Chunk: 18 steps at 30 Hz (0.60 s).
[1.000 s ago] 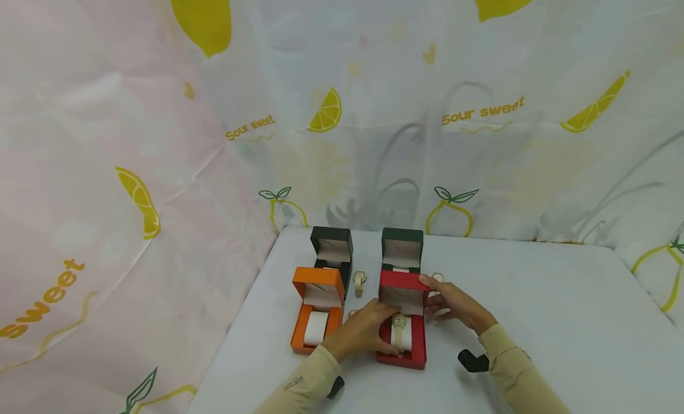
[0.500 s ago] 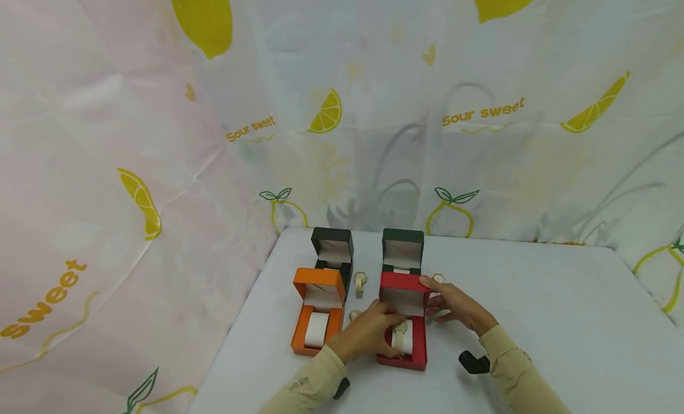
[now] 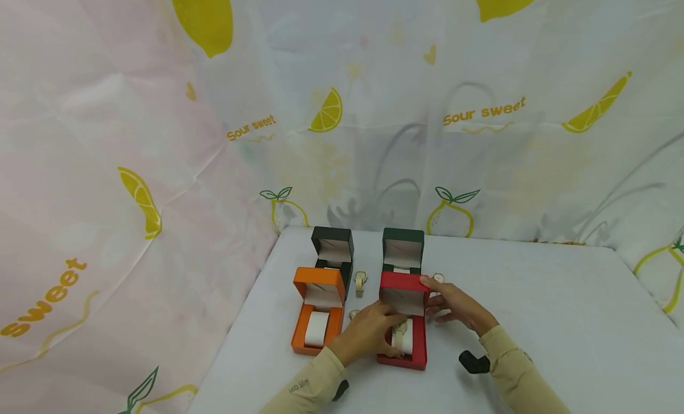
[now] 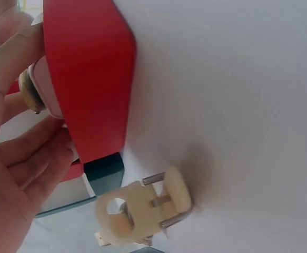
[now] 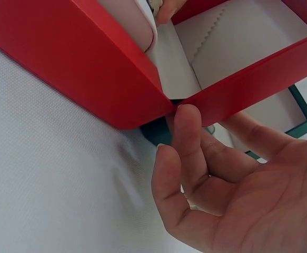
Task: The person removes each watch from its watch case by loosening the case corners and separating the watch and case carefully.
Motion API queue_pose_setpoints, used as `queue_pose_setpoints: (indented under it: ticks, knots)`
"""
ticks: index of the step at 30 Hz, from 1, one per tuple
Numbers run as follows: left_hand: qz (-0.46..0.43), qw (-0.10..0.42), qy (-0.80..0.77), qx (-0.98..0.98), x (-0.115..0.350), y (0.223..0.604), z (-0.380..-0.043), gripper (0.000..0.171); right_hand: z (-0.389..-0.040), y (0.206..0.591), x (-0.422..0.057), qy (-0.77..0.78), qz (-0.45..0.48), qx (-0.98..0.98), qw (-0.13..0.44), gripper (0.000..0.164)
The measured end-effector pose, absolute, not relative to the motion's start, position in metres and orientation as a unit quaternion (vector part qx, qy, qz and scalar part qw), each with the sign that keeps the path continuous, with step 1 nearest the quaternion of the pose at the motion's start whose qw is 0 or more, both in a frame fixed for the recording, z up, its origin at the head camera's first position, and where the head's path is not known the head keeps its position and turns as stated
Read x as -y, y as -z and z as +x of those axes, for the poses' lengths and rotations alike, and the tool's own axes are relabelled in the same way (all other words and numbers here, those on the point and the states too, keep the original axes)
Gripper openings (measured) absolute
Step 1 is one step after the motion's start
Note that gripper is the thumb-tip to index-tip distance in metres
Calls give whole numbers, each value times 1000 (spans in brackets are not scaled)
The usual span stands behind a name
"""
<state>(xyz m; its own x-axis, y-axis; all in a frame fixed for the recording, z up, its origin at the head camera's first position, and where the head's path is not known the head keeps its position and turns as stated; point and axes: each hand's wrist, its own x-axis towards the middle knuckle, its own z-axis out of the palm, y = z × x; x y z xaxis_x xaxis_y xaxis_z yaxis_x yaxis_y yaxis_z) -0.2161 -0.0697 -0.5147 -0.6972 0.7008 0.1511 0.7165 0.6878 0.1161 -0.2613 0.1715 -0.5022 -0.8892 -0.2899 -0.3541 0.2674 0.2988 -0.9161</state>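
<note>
A red watch box (image 3: 419, 353) stands with its lid raised, and a cream-strapped watch (image 3: 401, 329) sits on the white cushion (image 3: 408, 340) inside. My left hand (image 3: 366, 332) reaches into the box from the left and pinches the watch on its cushion, thumb near the front end and fingers toward the lid. In the left wrist view its fingers lie around the cushion, beyond the red box wall (image 4: 92, 74). My right hand (image 3: 454, 304) holds the raised lid at its right corner; in the right wrist view curled fingertips (image 5: 187, 118) touch the box near the hinge.
Left of the red box is an open orange box (image 3: 302, 328) with a white cushion. Behind them stand an open black box (image 3: 332, 236) and a dark green box (image 3: 403, 234). Loose watches lie between the boxes (image 3: 360, 284) and behind my right hand, the latter a round watch (image 3: 438, 277).
My left fingers have shifted slightly to the right over the watch and now cover more of its face. The right hand and the boxes stay in place.
</note>
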Motion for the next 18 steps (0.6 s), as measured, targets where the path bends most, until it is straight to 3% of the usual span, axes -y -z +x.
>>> queue_pose_setpoints:
  ticks: [6, 10, 18]
  knots:
    - [-403, 45, 127, 905, 74, 516, -214, 67, -261, 502, -171, 593, -6, -770, 235, 73]
    - [-428, 74, 164, 886, 76, 521, -214, 68, -261, 501, -172, 596, -9, -768, 236, 73]
    - [-427, 104, 222, 871, 80, 533, -209, 82, -261, 502, -172, 600, -15, -763, 239, 73]
